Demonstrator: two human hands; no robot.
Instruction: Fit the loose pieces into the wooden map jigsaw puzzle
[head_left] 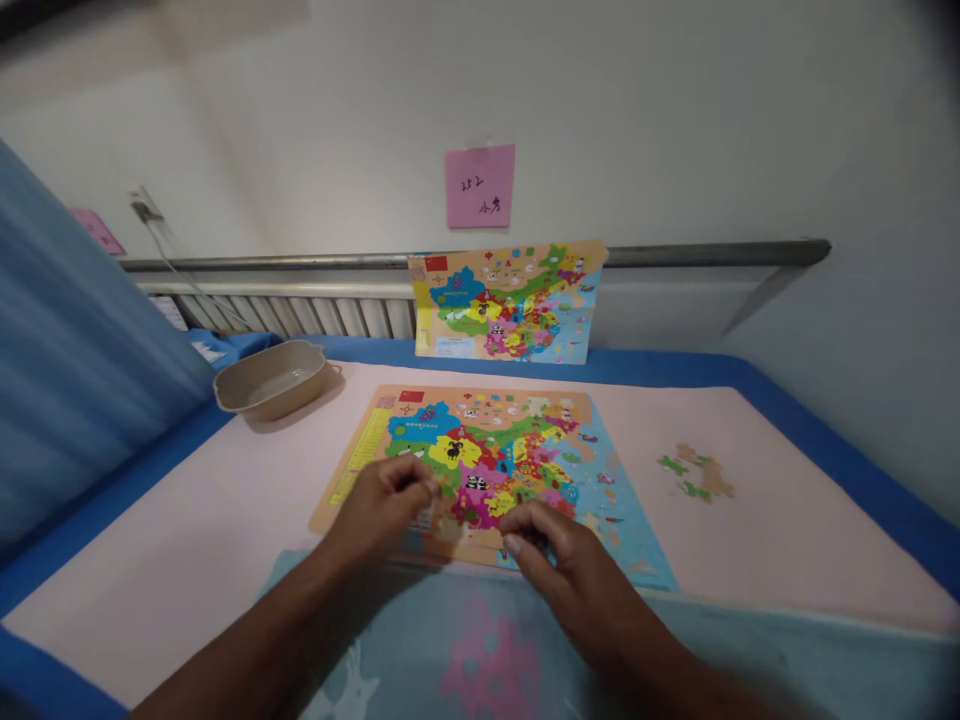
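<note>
Bowl (271, 378) sits far left on the pink mat (187, 540). My left hand (386, 500) pinches a small piece I can barely make out over the map puzzle board (491, 470); my right hand (559, 560) curls on its near edge, grip unclear. Loose pieces (696, 473) lie right.

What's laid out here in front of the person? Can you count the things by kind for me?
Map puzzle boards: 2, one flat on the table, one propped against the rail
Beige trays: 1
Pink paper notes on the wall: 2
Clusters of loose puzzle pieces: 1
Hands at the flat board: 2, left hand, right hand
Total: 8
</note>
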